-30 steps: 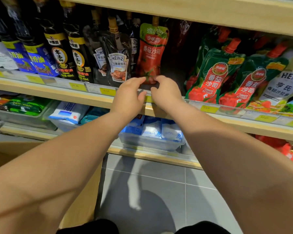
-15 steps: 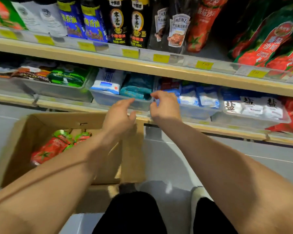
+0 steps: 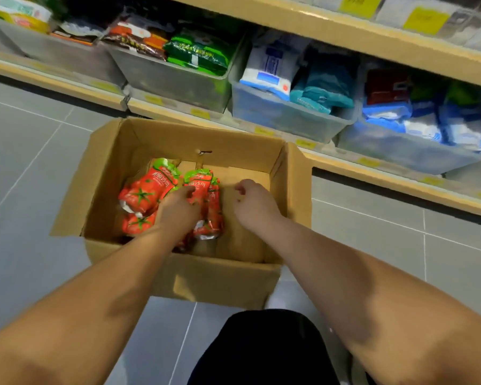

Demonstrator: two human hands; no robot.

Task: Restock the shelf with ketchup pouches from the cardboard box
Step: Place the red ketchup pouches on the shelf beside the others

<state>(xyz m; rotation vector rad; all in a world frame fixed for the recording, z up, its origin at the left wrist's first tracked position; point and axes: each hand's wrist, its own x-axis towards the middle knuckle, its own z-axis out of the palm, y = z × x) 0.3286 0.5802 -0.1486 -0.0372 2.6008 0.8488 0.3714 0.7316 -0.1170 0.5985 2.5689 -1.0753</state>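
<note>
1. The open brown cardboard box sits on the grey tiled floor, just in front of the lowest wooden shelf. The red foil ketchup pouches with green tops lie in a loose heap in the box's left half.
2. The left hand is down on the heap with its fingertips on the middle pouch. The back of the hand hides the grip, so I cannot tell whether the fingers have closed round it.
3. The right hand hangs over the bare right part of the box floor, fingers loosely curled and holding nothing.
4. The pouches look soft, floppy and fairly light, and their slick, crinkled film could slide out of a flat pinch. The green top end probably gives the firmest hold, or the fingers could wrap round the body. A hard squeeze might strain the seams.
5. Clear plastic bins of packets stand on the shelf behind and to the right.
</note>
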